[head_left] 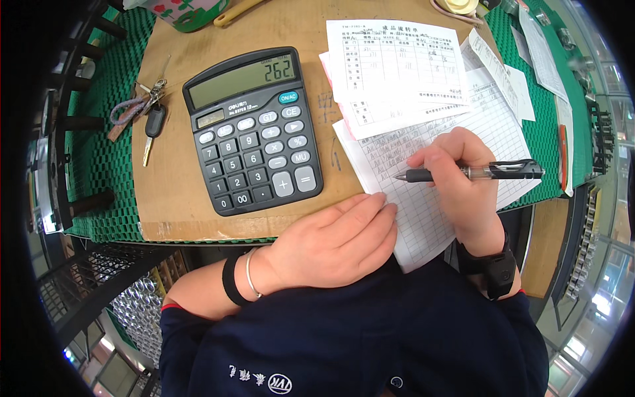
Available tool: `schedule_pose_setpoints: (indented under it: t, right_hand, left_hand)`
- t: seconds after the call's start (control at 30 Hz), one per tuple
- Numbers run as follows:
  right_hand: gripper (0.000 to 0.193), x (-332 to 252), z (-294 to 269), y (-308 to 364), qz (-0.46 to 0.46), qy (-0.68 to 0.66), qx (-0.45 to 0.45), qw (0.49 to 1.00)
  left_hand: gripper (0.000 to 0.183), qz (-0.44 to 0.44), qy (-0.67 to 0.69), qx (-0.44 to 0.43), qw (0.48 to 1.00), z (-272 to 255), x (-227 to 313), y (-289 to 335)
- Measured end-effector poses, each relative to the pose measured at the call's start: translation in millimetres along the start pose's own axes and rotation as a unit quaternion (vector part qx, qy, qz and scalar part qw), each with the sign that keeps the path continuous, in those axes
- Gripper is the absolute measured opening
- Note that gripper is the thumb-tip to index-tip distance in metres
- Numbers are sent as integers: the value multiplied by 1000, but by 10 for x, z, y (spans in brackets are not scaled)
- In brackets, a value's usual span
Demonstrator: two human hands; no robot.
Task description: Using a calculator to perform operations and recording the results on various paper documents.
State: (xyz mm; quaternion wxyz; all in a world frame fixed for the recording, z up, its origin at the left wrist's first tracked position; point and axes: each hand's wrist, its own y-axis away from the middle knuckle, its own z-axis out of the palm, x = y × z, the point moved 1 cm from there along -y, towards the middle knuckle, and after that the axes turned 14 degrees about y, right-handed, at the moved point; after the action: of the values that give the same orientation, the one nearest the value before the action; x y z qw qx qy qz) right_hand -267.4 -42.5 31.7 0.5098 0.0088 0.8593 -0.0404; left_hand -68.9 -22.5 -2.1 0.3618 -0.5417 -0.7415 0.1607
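A black-gripped ballpoint pen (506, 171) is pinched in my right hand (463, 192), its tip at the ruled record sheet (423, 228) beside several lines of handwriting. My left hand (337, 245) lies flat, fingers stretched out together, with its fingertips on the sheet's left edge. Above the handwriting, printed form slips (397, 66) cover the top of the record sheet. Left of the papers stands a black desk calculator (254, 132) with grey keys and digits on its display; neither hand touches it.
Keys with a fob (154, 120) lie left of the calculator on the brown board (178, 225), over a green ribbed mat (99, 132). A flowered container (188, 13) stands at the far left. More papers (542, 59) and a red pen-like stick (563, 155) lie at the right.
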Motion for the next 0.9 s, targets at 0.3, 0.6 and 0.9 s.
schedule_pose_setpoints:
  t: [0.3, 0.6, 0.9]
  right_hand:
    - [10, -82, -24, 9, -27, -42, -83, 995]
    - [12, -81, -2, 22, -4, -26, -83, 996]
    - [25, 64, 15, 15, -28, 48, 16, 998]
  left_hand:
    - [21, 0, -5, -5, 1000, -27, 10, 5]
    - [21, 2, -7, -4, 1000, -25, 4, 4]
    - [21, 1, -3, -13, 1000, -20, 2, 10]
